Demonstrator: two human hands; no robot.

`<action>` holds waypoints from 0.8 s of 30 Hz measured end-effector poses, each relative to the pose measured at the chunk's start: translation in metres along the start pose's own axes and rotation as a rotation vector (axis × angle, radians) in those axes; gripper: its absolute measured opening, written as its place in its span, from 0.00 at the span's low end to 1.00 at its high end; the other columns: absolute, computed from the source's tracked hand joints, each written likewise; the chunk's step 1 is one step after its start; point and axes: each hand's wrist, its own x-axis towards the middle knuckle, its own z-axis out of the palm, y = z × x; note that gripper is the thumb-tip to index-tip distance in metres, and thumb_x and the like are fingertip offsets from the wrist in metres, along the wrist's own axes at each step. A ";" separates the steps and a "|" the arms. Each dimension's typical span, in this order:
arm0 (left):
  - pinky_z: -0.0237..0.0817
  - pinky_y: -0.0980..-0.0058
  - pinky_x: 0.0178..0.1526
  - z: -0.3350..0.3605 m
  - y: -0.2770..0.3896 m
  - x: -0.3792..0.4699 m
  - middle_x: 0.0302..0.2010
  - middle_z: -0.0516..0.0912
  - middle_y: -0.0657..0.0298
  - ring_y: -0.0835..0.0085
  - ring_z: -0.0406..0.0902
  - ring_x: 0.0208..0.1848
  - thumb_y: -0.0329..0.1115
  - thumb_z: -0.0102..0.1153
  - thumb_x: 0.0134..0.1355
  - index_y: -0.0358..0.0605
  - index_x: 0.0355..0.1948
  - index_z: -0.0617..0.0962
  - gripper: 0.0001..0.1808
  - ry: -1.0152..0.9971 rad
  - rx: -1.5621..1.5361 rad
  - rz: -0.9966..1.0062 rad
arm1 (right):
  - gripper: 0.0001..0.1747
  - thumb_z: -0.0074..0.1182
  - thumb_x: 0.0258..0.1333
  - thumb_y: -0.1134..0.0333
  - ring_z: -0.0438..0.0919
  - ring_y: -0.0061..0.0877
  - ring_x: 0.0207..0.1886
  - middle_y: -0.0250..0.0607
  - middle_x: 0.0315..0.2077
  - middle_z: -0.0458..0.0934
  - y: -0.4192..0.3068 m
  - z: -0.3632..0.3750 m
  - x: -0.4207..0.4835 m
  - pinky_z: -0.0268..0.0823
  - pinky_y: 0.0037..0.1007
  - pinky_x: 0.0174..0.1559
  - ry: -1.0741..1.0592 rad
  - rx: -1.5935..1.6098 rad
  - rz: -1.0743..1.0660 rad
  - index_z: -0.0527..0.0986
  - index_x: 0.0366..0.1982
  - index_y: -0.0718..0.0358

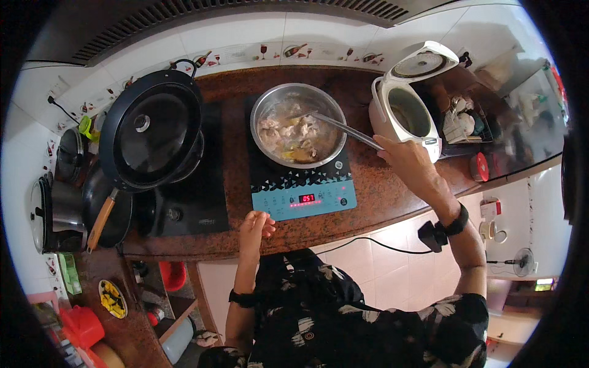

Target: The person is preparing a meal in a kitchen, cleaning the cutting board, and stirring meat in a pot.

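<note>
My right hand (407, 163) grips the handle of a metal cooking utensil (350, 131), whose head is partly sunk among pale meat pieces (301, 129). They lie in liquid inside a round stainless steel pot (298, 164). The pot stands on a portable induction cooker (276, 207) with a blue control panel and a lit red display. Close to the panel's front left corner is my left hand (256, 230), its fingers loosely bent with nothing held in them.
A rice cooker (407, 108) with its lid raised stands right of the pot. To the left, a large lidded frying pan (152, 129) sits over a black cooktop (193, 209); its wooden handle (101, 223) points toward me. A plate of yellow food (112, 299) rests on the left counter.
</note>
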 end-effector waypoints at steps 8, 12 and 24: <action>0.65 0.81 0.29 0.005 -0.001 0.006 0.30 0.80 0.62 0.79 0.77 0.28 0.39 0.50 0.66 0.43 0.36 0.74 0.10 -0.037 0.025 -0.008 | 0.25 0.54 0.49 0.70 0.79 0.34 0.31 0.39 0.29 0.76 -0.010 -0.026 -0.008 0.71 0.35 0.27 0.027 -0.167 -0.239 0.72 0.52 0.50; 0.65 0.84 0.27 0.009 0.005 0.001 0.29 0.81 0.62 0.81 0.76 0.26 0.37 0.50 0.65 0.42 0.34 0.76 0.10 0.004 0.023 -0.026 | 0.29 0.53 0.48 0.72 0.79 0.31 0.34 0.37 0.32 0.74 -0.024 -0.013 0.009 0.72 0.32 0.30 0.021 -0.241 -0.368 0.70 0.55 0.48; 0.65 0.81 0.29 -0.017 -0.001 -0.010 0.30 0.80 0.64 0.79 0.77 0.29 0.41 0.52 0.65 0.46 0.35 0.76 0.10 0.063 -0.040 0.051 | 0.20 0.50 0.55 0.70 0.79 0.39 0.32 0.46 0.31 0.78 -0.020 0.029 0.045 0.71 0.39 0.34 -0.029 -0.009 -0.028 0.71 0.52 0.56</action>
